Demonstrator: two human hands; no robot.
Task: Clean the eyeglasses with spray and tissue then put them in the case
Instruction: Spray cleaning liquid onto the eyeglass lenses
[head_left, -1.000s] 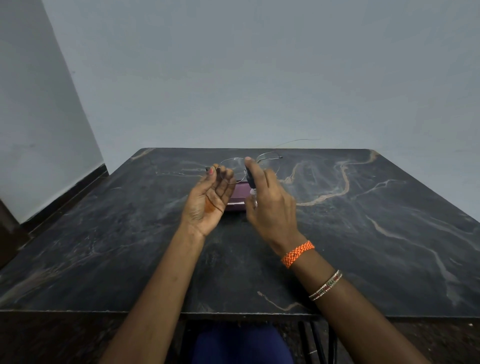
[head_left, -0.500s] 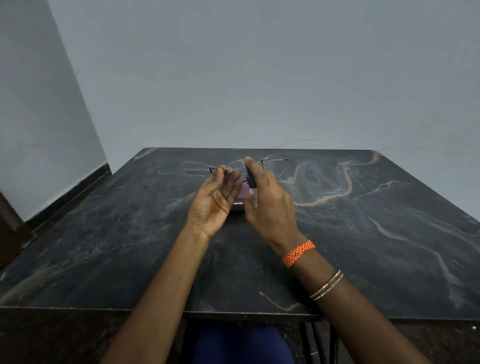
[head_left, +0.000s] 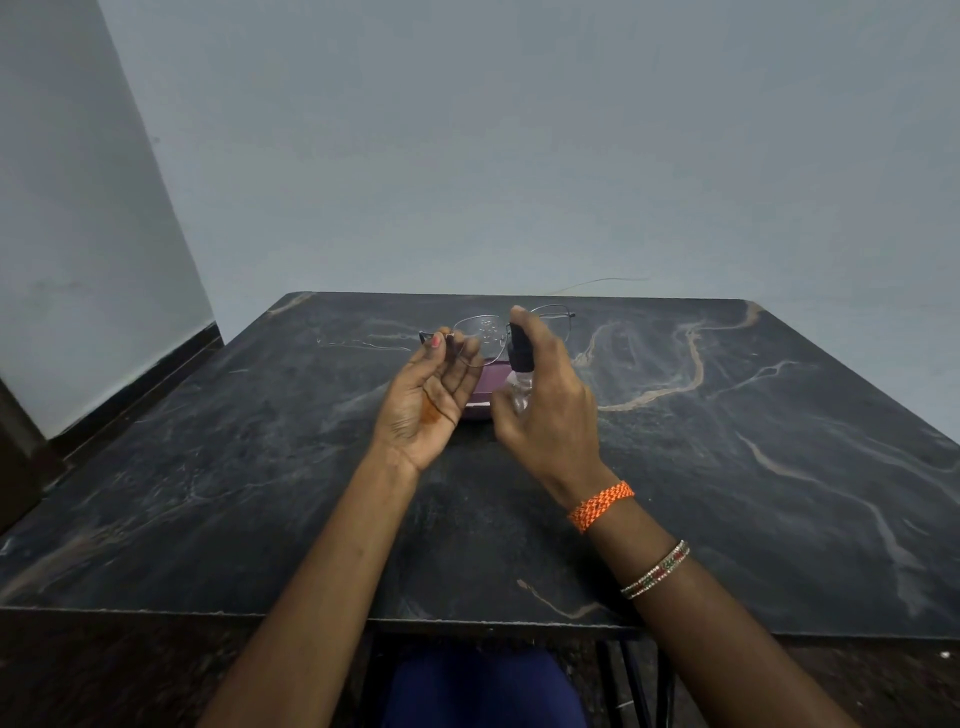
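Observation:
My left hand (head_left: 427, 402) holds thin wire-framed eyeglasses (head_left: 485, 332) by their left end, lenses raised above the table. Droplets speckle the left lens. My right hand (head_left: 545, 405) grips a small clear spray bottle (head_left: 521, 374) with a black top, index finger resting on the nozzle, which sits right beside the lens. A purple eyeglass case (head_left: 483, 387) lies on the table behind and between both hands, mostly hidden by them. No tissue is visible.
A dark marble table (head_left: 727, 467) fills the view, its near edge close to my body. Pale walls stand behind and to the left. A thin wire (head_left: 597, 283) runs along the far table edge.
The glasses and both hands have shifted slightly right and up. Droplets now show on the left lens, where none were visible before.

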